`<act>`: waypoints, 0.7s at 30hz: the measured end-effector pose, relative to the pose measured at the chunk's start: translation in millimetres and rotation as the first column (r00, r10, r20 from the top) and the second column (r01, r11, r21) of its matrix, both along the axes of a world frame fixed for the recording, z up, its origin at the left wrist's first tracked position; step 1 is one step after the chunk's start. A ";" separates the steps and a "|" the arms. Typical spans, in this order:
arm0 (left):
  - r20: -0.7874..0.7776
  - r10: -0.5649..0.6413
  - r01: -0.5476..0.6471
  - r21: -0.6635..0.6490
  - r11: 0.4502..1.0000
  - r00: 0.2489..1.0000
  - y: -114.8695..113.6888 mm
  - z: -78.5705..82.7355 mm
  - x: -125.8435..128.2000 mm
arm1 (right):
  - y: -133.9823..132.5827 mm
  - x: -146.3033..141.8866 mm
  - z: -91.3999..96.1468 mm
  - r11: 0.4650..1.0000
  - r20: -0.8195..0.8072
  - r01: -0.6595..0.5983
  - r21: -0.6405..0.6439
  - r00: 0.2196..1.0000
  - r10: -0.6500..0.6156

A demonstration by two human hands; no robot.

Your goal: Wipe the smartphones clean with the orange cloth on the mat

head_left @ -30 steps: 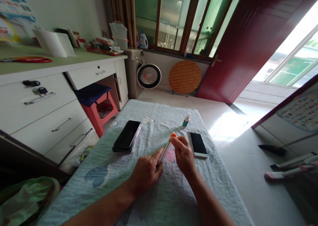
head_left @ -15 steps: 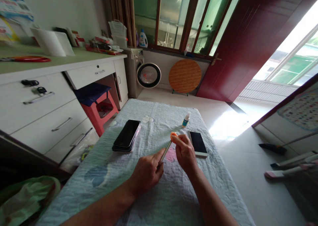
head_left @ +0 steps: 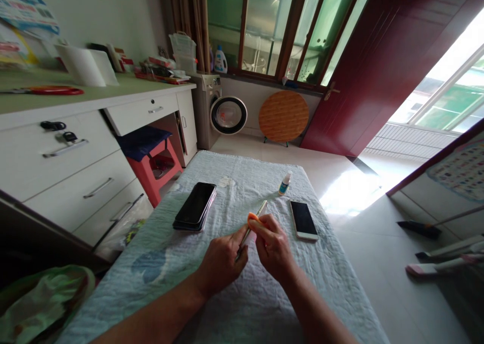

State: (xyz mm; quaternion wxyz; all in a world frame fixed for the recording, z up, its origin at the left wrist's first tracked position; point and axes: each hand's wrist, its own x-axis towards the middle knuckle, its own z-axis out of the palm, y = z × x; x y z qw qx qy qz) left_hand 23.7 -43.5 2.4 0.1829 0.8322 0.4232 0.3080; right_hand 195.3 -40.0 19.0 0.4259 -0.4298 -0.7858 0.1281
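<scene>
Orange piece at the edge of a hand-held phone

Left hand [head_left: 224, 257]: fingers and thumb curled around the lower end of a slim phone [head_left: 263, 207], gripping it. The phone is seen nearly edge-on, tilted, its free end pointing forward and to the right of that hand. Right hand [head_left: 275, 240]: thumb and fingertips pinched on a small orange piece [head_left: 252, 217] (material too small to tell; soft-looking), remaining fingers folded. The piece lies against the phone's edge, just ahead of the left hand's fingertips.

Surroundings, by hand: a stack of phones [head_left: 195, 205], dark screen uppermost, lies forward and left of the left hand, well apart from it. A white-framed phone [head_left: 303, 220] lies face up just right of the right hand. A small white-capped bottle [head_left: 285, 184] stands upright beyond the right hand. Below both hands: a pale blue quilted cover [head_left: 181, 278].
</scene>
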 end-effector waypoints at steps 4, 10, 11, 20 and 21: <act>-0.014 -0.001 0.001 0.016 1.000 1.000 -0.6 -0.4 -0.5 | 2.2 4.6 -1.4 1.000 0.011 -0.006 0.009 1.000 0.006; -0.043 -0.015 0.014 -0.017 1.000 0.999 0.0 1.7 1.1 | 19.7 18.6 -5.5 0.991 0.053 0.129 0.038 0.990 -0.131; -0.044 -0.013 0.012 -0.020 1.000 0.999 0.2 2.0 1.7 | 22.3 19.9 -6.3 0.987 0.054 0.156 0.043 0.986 -0.158; -0.048 0.000 -0.002 -0.043 0.999 0.999 0.9 2.1 0.7 | 22.8 15.2 -9.8 0.982 0.052 0.185 0.026 0.981 -0.186; -0.050 0.005 -0.008 -0.047 0.999 0.999 1.3 2.4 -0.2 | 21.0 13.2 -9.5 0.986 0.050 0.167 0.024 0.984 -0.169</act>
